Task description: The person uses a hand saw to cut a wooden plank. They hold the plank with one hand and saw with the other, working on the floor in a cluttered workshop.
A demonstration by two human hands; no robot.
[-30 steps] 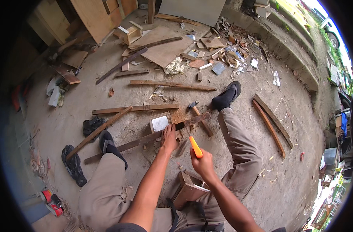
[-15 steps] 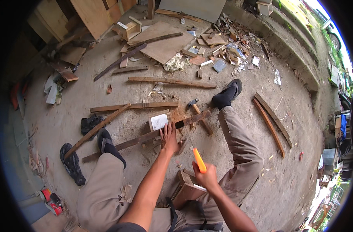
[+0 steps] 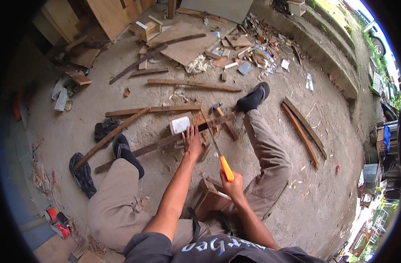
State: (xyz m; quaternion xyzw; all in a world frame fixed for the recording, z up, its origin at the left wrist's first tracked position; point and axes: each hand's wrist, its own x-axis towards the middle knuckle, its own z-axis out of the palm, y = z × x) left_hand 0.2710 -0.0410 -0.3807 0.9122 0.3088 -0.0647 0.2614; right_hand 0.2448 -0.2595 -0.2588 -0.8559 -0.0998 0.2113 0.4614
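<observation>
My right hand [image 3: 232,186] is wrapped round the orange handle [image 3: 227,168] of a handsaw. The saw's thin blade [image 3: 214,142] points away from me and crosses a long, dark wooden strip [image 3: 159,147] near its right end. Left of the blade, my left hand [image 3: 192,142] lies on this strip with its fingers stretched out. Just beyond these fingers sits a wooden block [image 3: 180,124] with a white face, touching or close to the strip. Sawdust [image 3: 198,118] lies on the ground beside the cut. A hammer [image 3: 226,122] rests near the strip's right end, its handle passing beneath it.
My feet flank the strip. Another batten [image 3: 174,108] lies beyond it, with a slanting one [image 3: 117,133] by my left foot. Two battens [image 3: 303,133] lie at right. A wooden box [image 3: 211,197] stands between my legs. Scrap and a board [image 3: 187,44] fill the far side.
My right hand has pushed the saw forward, so more of its blade reaches beyond the strip. My left hand stays on the wood. The view has tilted slightly, showing more of my shirt.
</observation>
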